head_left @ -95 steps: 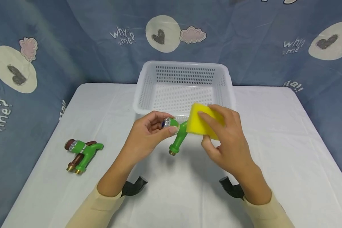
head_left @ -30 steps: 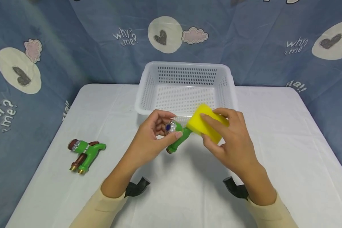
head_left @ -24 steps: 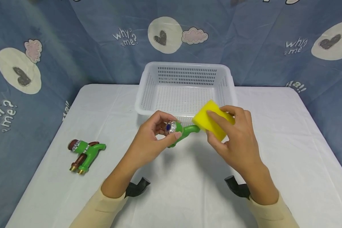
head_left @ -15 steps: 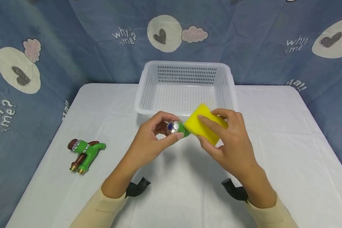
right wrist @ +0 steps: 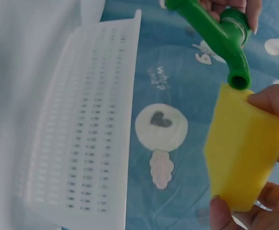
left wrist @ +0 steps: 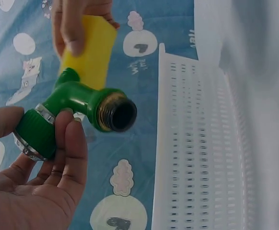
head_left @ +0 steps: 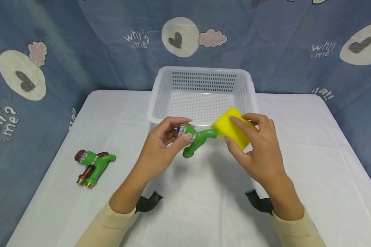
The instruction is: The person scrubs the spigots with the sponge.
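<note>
Left hand (head_left: 157, 148) pinches green tap (head_left: 201, 138) | right hand (head_left: 261, 151) pinches yellow sponge (head_left: 225, 126) | backdrop (head_left: 259, 44) reads "why me?", "Ha!!"

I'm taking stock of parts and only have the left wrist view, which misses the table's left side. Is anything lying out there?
Observer: Yes, the head view shows green and brown tap parts together on the white tablecloth, left of the left hand.
Operator: I see the threaded end of the held green tap. What about its spout?
Observer: The right wrist view shows the spout's open round mouth, right by the yellow sponge.
Operator: And where does the basket stand?
Observer: In the head view, near the table's far edge, beyond both hands.
</note>
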Demonstrator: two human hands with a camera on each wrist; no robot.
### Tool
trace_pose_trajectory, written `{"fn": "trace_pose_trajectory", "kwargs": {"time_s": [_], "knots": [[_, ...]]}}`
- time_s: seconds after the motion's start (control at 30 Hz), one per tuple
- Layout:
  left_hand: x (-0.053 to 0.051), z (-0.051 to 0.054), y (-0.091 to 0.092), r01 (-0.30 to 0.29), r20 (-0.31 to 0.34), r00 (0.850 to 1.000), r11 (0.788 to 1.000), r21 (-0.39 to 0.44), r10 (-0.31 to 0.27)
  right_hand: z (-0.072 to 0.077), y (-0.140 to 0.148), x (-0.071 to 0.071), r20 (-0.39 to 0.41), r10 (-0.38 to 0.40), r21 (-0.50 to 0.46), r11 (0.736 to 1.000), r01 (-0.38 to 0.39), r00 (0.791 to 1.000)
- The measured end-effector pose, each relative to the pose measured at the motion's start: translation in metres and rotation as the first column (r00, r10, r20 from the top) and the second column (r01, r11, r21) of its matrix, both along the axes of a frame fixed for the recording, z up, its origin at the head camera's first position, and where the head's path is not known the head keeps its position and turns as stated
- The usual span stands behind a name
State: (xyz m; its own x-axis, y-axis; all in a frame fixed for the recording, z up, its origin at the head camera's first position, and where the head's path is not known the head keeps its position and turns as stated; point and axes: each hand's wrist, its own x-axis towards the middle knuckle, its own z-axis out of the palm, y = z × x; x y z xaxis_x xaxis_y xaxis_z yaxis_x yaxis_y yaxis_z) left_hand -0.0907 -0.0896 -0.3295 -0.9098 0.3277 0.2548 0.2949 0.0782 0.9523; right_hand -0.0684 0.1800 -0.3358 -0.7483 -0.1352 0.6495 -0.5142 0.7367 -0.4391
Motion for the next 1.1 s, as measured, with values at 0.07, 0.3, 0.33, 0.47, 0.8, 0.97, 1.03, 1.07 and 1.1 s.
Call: {"fn": "trace_pose_trajectory", "kwargs": {"time_s": [0.07, 0.3, 0.33, 0.47, 0.8, 0.97, 1.03, 1.07, 1.1], "knots": [[0.0, 0.0, 0.0, 0.01, 0.033, 0.999, 0.999, 0.043, -0.012, 0.002, -0.001, 0.001, -0.037, 0.019, -0.056, 0.998, -0.021, 0.999], [0.003, -0.007, -0.001, 0.008, 0.131, 0.991, 0.996, 0.085, -0.019, 0.004, -0.008, 0.009, -0.14, 0.094, -0.115, 0.987, -0.11, 0.986], [0.004, -0.007, -0.001, 0.007, 0.136, 0.991, 0.996, 0.085, -0.018, 0.004, -0.01, 0.009, -0.144, 0.11, -0.105, 0.986, -0.126, 0.983], [0.005, -0.007, -0.002, -0.001, 0.145, 0.989, 0.995, 0.096, -0.012, 0.004, -0.015, 0.007, -0.146, 0.149, -0.067, 0.985, -0.16, 0.978], [-0.003, -0.002, 0.0, -0.022, 0.137, 0.991, 0.992, 0.126, 0.005, 0.005, -0.022, 0.007, -0.189, 0.174, -0.035, 0.982, -0.184, 0.966], [-0.005, -0.004, 0.0, -0.018, 0.141, 0.99, 0.991, 0.13, -0.001, 0.002, -0.024, 0.008, -0.194, 0.191, -0.032, 0.979, -0.201, 0.962], [-0.005, -0.004, -0.001, -0.019, 0.134, 0.991, 0.992, 0.122, 0.002, 0.003, -0.024, 0.007, -0.198, 0.194, -0.03, 0.978, -0.204, 0.961], [-0.005, -0.003, -0.001, -0.019, 0.127, 0.992, 0.993, 0.118, 0.004, 0.003, -0.024, 0.007, -0.2, 0.196, -0.027, 0.978, -0.206, 0.96], [-0.006, -0.003, -0.001, -0.019, 0.119, 0.993, 0.993, 0.115, 0.005, 0.004, -0.024, 0.007, -0.201, 0.199, -0.025, 0.978, -0.208, 0.959]]}}
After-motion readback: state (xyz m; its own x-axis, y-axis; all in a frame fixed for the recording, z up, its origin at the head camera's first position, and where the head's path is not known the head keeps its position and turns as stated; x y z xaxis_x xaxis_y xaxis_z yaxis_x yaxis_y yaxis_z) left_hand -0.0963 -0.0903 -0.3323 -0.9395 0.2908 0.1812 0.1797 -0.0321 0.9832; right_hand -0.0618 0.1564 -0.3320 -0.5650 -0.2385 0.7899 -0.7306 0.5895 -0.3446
